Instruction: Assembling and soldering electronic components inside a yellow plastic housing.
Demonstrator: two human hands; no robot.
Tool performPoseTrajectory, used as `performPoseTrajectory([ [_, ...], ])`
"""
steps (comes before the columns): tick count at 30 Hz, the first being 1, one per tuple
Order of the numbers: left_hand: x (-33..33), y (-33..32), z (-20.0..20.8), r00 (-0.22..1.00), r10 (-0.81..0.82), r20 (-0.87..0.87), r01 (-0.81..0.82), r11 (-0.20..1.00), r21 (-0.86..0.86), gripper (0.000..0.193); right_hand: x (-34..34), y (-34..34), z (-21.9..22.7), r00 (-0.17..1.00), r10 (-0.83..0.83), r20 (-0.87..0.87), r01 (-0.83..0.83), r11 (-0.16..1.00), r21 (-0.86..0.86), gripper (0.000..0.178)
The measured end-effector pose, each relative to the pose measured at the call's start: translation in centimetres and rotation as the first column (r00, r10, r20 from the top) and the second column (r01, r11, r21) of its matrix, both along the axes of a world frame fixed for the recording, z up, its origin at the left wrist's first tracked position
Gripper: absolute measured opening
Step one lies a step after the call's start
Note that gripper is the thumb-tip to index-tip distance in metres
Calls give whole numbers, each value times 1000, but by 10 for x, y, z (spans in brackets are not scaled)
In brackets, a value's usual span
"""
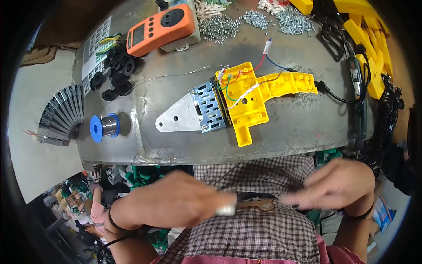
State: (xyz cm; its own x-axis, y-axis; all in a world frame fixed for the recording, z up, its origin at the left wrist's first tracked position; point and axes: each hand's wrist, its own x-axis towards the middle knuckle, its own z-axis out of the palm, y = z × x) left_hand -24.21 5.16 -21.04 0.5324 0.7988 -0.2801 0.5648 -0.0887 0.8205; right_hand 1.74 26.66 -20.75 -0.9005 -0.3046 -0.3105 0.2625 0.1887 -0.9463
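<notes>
My left hand [178, 200] hovers over my checked apron [255, 235], fingers curled and blurred by motion. A small white piece [226, 210] shows at its fingertips; I cannot tell whether it is held or wrapped on a finger. My right hand [336, 185], also blurred, has its fingers stretched toward the left one, with nothing visible in them. Beyond both hands, on the metal bench, lies an open yellow tool housing [252, 112] with red, blue and green wires inside. Attached to it are a slotted metal bracket [208, 107] and a tapered grey metal plate [176, 116].
A blue-ended solder spool [104, 127] stands at the bench's left, near black plastic parts [118, 72]. An orange meter [160, 31] and piles of screws [220, 28] lie at the back. Yellow housings [369, 48] and black cords [365, 79] crowd the right. Metal pieces [61, 114] fan out far left.
</notes>
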Motion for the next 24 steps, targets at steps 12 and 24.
performPoseTrajectory([
  [12, -34, 28, -89, 754, 633, -174, -441, 685, 580, 103, -18, -17, -40, 451, -878, -162, 878, 404, 258, 28],
  [24, -37, 30, -95, 772, 635, 2, -533, 646, 547, 103, -49, -23, -42, 481, -877, -9, 861, 470, 193, 28],
])
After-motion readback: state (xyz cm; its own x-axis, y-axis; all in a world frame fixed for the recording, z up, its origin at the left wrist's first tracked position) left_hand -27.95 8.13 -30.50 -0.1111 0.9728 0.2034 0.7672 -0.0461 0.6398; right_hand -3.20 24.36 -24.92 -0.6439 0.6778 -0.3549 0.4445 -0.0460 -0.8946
